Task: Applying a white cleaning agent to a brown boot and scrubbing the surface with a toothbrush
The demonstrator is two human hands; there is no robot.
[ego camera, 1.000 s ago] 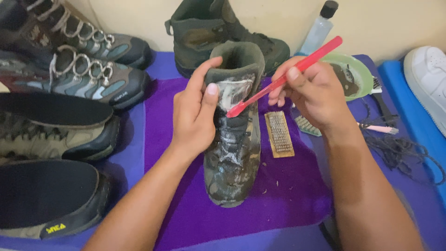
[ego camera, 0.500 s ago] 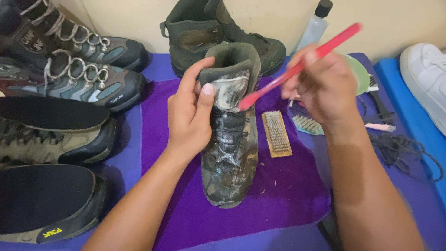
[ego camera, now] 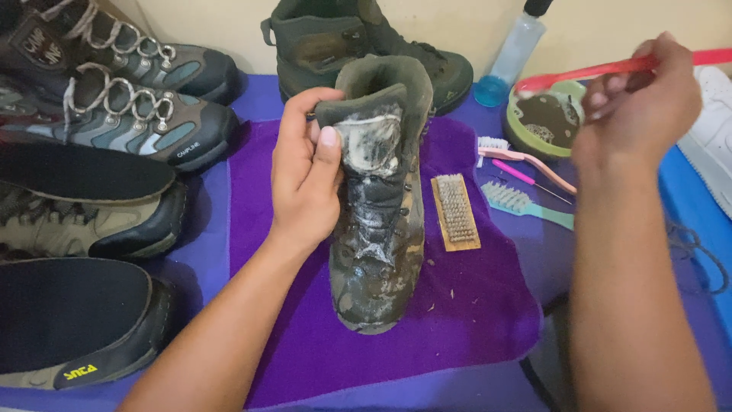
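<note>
**Camo boot held upright, red brush over the bowl**

The camouflage boot stands in the middle of the purple cloth, toe pointing toward the camera, its tongue and laces streaked with white foam. The left hand is clamped on the boot's collar, thumb pressed to the front of the tongue, fingers wrapped round the side. Off to the right, the right hand grips the handle of a red brush, pinched between fingers and thumb; the brush head sits just above the green bowl, which holds a dark, soapy liquid.

Just beside the boot on the cloth lies a wooden brush, bristles up. Near it, past the cloth's edge, lie a pink brush and a teal brush. Behind the bowl stands a clear bottle with blue at its base. A second dark green boot stands against the wall at the back. On the left of the desk are grey hiking shoes with silver laces, and nearer, shoes covered by black insoles. A white shoe shows at the far right.
</note>
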